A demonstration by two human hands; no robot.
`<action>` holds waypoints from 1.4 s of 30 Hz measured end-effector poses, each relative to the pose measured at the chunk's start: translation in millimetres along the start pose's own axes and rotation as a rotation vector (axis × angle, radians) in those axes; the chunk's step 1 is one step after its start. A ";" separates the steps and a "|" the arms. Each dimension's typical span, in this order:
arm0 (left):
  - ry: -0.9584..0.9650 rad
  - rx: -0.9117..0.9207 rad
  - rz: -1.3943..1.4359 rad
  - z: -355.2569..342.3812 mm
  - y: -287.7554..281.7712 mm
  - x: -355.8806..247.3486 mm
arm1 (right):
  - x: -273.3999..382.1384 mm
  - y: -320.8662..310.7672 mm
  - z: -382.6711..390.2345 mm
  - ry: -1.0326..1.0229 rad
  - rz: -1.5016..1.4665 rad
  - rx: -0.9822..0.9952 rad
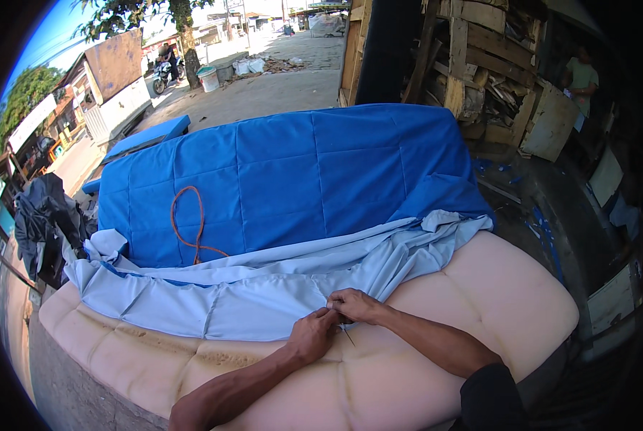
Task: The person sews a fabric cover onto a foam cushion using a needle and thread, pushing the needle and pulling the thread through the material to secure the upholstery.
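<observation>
My left hand [314, 335] is closed at the pale underside edge of a fabric cover [246, 305], above a pink foam pad [436, 345]. Against its fingertips, my right hand [356, 306] is pinched shut; whatever lies between those fingers is too small to make out. A thin dark strand, perhaps a thread or needle, sticks out below the hands over the foam. The cover's blue face [278, 169] spreads over the far part of the pad, stitched in large squares. Its near part is folded back, showing the light side.
An orange cord [201, 223] lies looped on the blue fabric. Dark cloth [44, 223] is heaped at the left. Scrap wood [490, 65] is stacked at the back right, where a person [581, 82] appears in shade. A white bucket [208, 79] stands near a tree [186, 43].
</observation>
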State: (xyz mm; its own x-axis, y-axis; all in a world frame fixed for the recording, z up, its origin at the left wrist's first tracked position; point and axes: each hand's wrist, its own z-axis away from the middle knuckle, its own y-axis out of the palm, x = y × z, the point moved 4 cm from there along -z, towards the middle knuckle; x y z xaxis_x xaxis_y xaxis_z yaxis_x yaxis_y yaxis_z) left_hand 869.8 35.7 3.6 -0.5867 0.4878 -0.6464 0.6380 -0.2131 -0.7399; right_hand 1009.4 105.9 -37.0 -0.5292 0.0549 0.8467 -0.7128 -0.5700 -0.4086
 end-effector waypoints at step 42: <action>0.139 -0.230 0.486 111.8 -126.5 -140.1 | -41.6 3.7 -11.5 -0.003 0.195 -0.295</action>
State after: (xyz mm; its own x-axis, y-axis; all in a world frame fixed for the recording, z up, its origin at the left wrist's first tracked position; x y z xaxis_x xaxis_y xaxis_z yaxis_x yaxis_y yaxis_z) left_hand 815.6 -100.3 166.9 -0.1364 0.4895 -0.8613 0.9205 -0.2588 -0.2928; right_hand 1023.4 111.0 -77.7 -0.6673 -0.0337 0.7440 -0.7013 -0.3078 -0.6430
